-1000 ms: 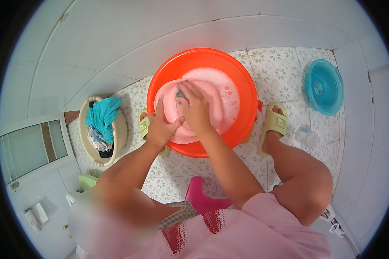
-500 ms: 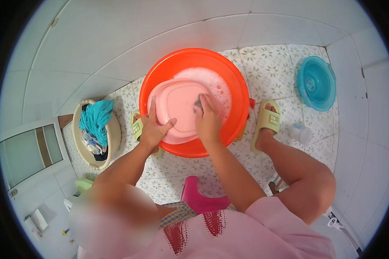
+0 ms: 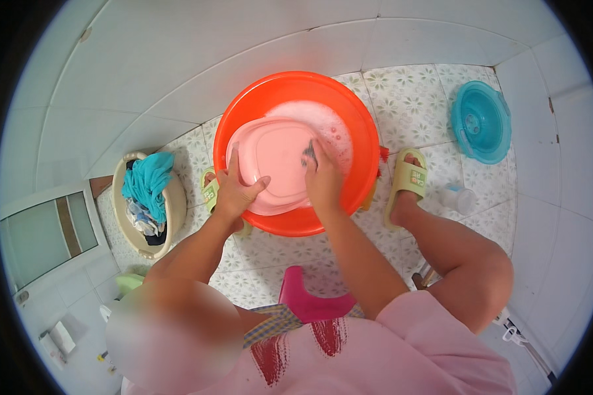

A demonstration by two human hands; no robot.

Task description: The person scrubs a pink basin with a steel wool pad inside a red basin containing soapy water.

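A pink plastic basin [image 3: 277,161] lies bottom up and tilted inside a large orange basin [image 3: 366,171], above soapy water [image 3: 319,118]. My left hand [image 3: 236,191] grips the pink basin at its left side, thumb on the bottom and fingers spread along the edge. On the right part of that bottom, my right hand [image 3: 324,184] presses a small grey steel wool scourer [image 3: 308,153]. Fingers partly cover the scourer.
A cream laundry basket [image 3: 173,214] with a teal cloth [image 3: 148,184] stands left. To the right are a blue basin [image 3: 487,125] and a clear plastic container [image 3: 458,199]. A magenta stool [image 3: 313,303] is below me. My slippered feet flank the orange basin; the tiled wall [image 3: 277,39] rises behind it.
My right hand with the scourer has shifted slightly right and down across the pink basin's bottom. The left hand keeps its grip in about the same place.
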